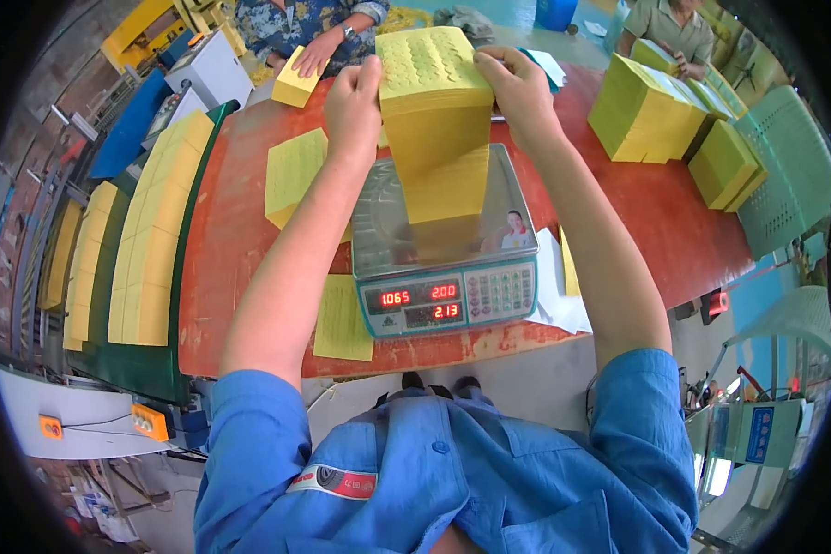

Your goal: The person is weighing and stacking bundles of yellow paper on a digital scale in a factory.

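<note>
A tall stack of yellow paper sheets (436, 138) stands upright on the metal pan of a digital scale (388, 226), its top sheet marked with rows of curved dents. At the stack's upper left edge, my left hand (354, 106) is closed, thumb up against the side. My right hand (519, 90) grips the opposite upper edge, with its fingers bent and partly hidden. Red digits glow on the scale's front panel (420, 303). Beside the scale lie a flat yellow sheet (343, 319) and, behind my left forearm, another yellow stack (295, 175).
Large yellow stacks (644, 111) occupy the red table's (249, 249) right side, near a green plastic chair (789, 166). Long yellow rows (157, 240) lie on a green-edged conveyor at left. Across the table, a person's hand (321, 54) rests on a yellow block; another person sits far right.
</note>
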`<state>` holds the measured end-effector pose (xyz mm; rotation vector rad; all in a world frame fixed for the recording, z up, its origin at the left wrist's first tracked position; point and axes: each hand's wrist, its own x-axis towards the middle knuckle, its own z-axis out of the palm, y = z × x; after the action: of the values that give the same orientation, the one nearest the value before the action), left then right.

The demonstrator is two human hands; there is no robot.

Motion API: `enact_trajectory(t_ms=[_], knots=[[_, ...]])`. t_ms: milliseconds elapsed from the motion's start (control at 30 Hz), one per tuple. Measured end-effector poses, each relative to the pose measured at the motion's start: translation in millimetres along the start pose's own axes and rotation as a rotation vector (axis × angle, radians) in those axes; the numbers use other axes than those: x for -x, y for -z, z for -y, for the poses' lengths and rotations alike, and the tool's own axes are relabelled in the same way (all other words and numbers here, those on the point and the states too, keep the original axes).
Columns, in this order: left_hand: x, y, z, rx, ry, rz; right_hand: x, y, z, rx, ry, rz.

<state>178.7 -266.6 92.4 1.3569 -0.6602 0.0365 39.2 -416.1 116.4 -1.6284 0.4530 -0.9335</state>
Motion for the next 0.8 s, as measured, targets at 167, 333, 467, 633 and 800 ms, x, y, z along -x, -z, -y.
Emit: enact_trajectory(t_ms=[167,333,467,633,800], knots=[[75,39,-29,0.201,0.265,-0.058,56,22,4,-0.188,0.003,-0.098],[211,147,-17,0.101,0.428,-0.142,178,60,-30,-0.170,-0.161,-0.065],[298,188,-17,-0.038,0.642,-0.293,259,75,-71,-0.270,-0.454,0.002],[315,143,-45,-0.119,0.530,-0.239,299,69,-81,-0.411,-0.633,0.035],[325,96,-56,0.056,0.538,-0.247,298,86,-77,-0.386,-0.590,0.125]])
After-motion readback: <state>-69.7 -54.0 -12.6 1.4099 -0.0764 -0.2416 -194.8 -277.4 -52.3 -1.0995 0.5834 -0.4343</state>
